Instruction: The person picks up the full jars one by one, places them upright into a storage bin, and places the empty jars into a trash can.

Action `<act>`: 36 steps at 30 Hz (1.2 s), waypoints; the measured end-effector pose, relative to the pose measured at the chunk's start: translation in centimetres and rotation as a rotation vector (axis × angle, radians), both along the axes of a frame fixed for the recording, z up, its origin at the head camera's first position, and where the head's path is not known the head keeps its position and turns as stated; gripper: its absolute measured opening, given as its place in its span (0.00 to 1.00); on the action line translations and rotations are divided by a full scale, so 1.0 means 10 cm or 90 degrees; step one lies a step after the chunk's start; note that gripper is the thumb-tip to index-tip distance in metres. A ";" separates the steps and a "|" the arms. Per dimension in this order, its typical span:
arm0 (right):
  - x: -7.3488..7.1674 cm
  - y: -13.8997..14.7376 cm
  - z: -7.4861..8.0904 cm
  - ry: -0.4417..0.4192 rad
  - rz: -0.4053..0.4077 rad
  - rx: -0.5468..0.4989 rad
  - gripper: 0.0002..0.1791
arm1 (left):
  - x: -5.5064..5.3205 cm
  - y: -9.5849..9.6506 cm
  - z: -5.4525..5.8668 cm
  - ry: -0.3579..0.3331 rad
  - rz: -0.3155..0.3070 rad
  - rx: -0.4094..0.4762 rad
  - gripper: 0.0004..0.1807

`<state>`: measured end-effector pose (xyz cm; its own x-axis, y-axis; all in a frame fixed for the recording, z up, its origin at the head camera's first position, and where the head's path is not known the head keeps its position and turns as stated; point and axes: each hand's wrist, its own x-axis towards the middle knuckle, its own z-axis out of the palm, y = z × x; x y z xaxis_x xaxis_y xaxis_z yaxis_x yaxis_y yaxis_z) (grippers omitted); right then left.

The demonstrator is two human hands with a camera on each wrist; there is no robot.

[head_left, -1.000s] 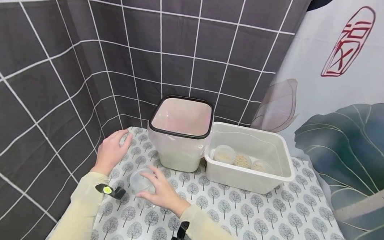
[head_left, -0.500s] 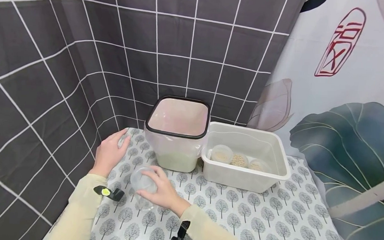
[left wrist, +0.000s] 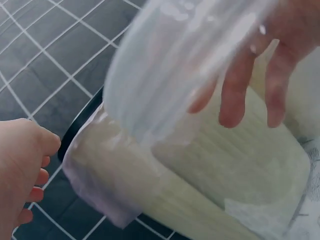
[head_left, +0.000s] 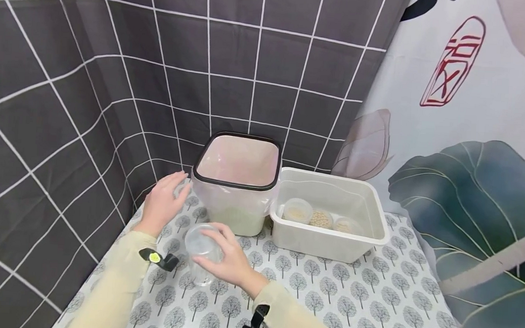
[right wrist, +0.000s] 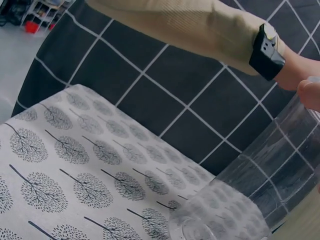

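Observation:
My right hand [head_left: 228, 256] grips a clear plastic jar [head_left: 201, 272] around its upper part, with the thumb on the near side. A translucent lid [head_left: 201, 237] tops the jar. Whether the jar's base touches the cloth I cannot tell. In the right wrist view the clear wall of the jar [right wrist: 220, 215] shows the tree pattern through it. My left hand [head_left: 164, 203] holds nothing; it hovers left of the bin with its thumb apart from the fingers. In the left wrist view the blurred jar [left wrist: 155, 75] hides part of my right hand.
A bin [head_left: 237, 222] with a black rim and pinkish liner stands behind the jar. Right of it sits a white rectangular tub [head_left: 329, 244] holding three small round containers [head_left: 321, 218] of pale contents. Dark grid curtains [head_left: 173, 90] close off the left and back.
My left hand has moved right, closer to the bin. The jar has risen a little in my right hand and moved nearer the bin. The head view has turned slightly right.

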<state>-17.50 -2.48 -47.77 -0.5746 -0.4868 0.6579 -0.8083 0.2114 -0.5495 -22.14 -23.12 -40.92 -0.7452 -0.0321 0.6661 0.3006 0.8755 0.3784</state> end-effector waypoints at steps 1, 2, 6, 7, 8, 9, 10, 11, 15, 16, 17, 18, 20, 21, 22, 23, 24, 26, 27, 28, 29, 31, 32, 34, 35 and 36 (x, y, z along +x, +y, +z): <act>0.00 0.02 0.01 0.004 0.001 -0.002 0.33 | -0.01 0.02 0.01 0.006 -0.005 -0.003 0.18; 0.01 0.04 0.02 0.005 0.002 -0.005 0.33 | -0.03 0.04 0.02 0.014 -0.010 -0.007 0.18; 0.01 0.12 0.09 0.018 0.009 -0.031 0.33 | -0.08 0.13 0.03 0.028 -0.036 -0.005 0.19; 0.00 0.14 0.11 0.024 0.011 -0.037 0.33 | -0.09 0.15 0.04 0.026 -0.040 -0.002 0.19; 0.00 0.16 0.13 0.026 0.011 -0.044 0.34 | -0.11 0.17 0.03 0.027 -0.044 0.001 0.19; 0.00 0.18 0.14 0.028 0.012 -0.048 0.34 | -0.12 0.19 0.03 0.028 -0.047 0.007 0.20; -0.01 0.20 0.16 0.031 0.010 -0.050 0.34 | -0.13 0.21 0.03 0.032 -0.049 0.012 0.20; -0.01 0.22 0.17 0.036 0.009 -0.053 0.34 | -0.14 0.23 0.03 0.038 -0.050 0.015 0.20; -0.03 0.30 0.22 0.052 -0.007 -0.054 0.34 | -0.18 0.29 0.02 0.072 -0.054 0.015 0.20; -0.04 0.31 0.22 0.058 -0.009 -0.057 0.33 | -0.19 0.30 0.02 0.078 -0.056 0.014 0.20; -0.04 0.33 0.23 0.062 -0.011 -0.060 0.33 | -0.19 0.32 0.03 0.080 -0.057 0.012 0.20; -0.04 0.35 0.24 0.065 -0.014 -0.062 0.33 | -0.20 0.33 0.03 0.082 -0.058 0.009 0.20; -0.05 0.38 0.25 0.069 -0.017 -0.064 0.33 | -0.21 0.35 0.04 0.080 -0.060 0.002 0.21; -0.05 0.40 0.25 0.069 -0.017 -0.065 0.33 | -0.21 0.36 0.04 0.077 -0.061 0.000 0.21; -0.05 0.41 0.25 0.069 -0.017 -0.065 0.32 | -0.21 0.36 0.04 0.072 -0.060 -0.005 0.21; -0.06 0.42 0.25 0.068 -0.019 -0.064 0.32 | -0.22 0.37 0.04 0.067 -0.058 -0.011 0.21; -0.06 0.43 0.25 0.064 -0.018 -0.064 0.32 | -0.22 0.37 0.04 0.062 -0.058 -0.014 0.21; -0.07 0.45 0.26 0.060 -0.018 -0.065 0.32 | -0.23 0.38 0.03 0.054 -0.060 -0.020 0.20; -0.07 0.46 0.27 0.060 -0.021 -0.064 0.32 | -0.23 0.38 0.02 0.053 -0.060 -0.022 0.19; -0.07 0.47 0.27 0.061 -0.024 -0.065 0.33 | -0.24 0.38 0.01 0.052 -0.061 -0.022 0.19; -0.07 0.48 0.28 0.059 -0.026 -0.066 0.33 | -0.24 0.37 0.00 0.052 -0.061 -0.019 0.18; -0.07 0.50 0.31 0.065 -0.031 -0.072 0.32 | -0.26 0.37 -0.01 0.054 -0.063 -0.011 0.18; -0.07 0.52 0.32 0.067 -0.035 -0.074 0.32 | -0.26 0.37 -0.02 0.055 -0.064 -0.007 0.17; -0.08 0.55 0.35 0.073 -0.038 -0.083 0.32 | -0.26 0.37 -0.03 0.056 -0.064 0.002 0.17; -0.09 0.56 0.37 0.077 -0.039 -0.086 0.32 | -0.26 0.37 -0.04 0.057 -0.064 0.005 0.17; -0.10 0.57 0.39 0.081 -0.041 -0.091 0.32 | -0.27 0.38 -0.04 0.059 -0.064 0.007 0.17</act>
